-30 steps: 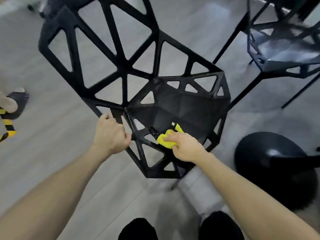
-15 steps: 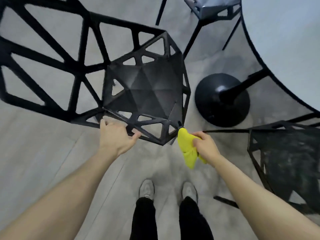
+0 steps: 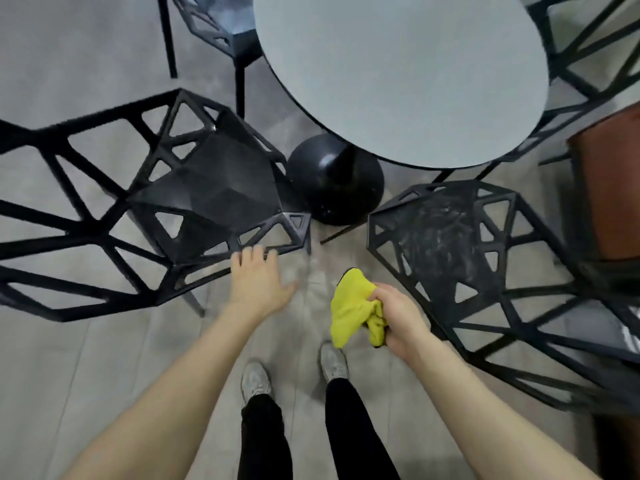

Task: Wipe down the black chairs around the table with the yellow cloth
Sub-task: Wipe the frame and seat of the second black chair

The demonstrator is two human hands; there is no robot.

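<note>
Biggest risk here imo: the yellow cloth (image 3: 349, 310) is just bunched up in the right hand (image 3: 398, 320), fingers curled round it, so a wad like that could skip the dusty streaks on the right chair (image 3: 446, 237). It hangs above the floor between the 2 chairs. Left hand (image 3: 258, 278) is spread flat, fingertips at the edge of the left chair (image 3: 207, 192), gripping nothing.

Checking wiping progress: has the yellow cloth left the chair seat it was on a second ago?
Yes. The yellow cloth now hangs from the right hand over the floor, clear of the left chair.
</note>
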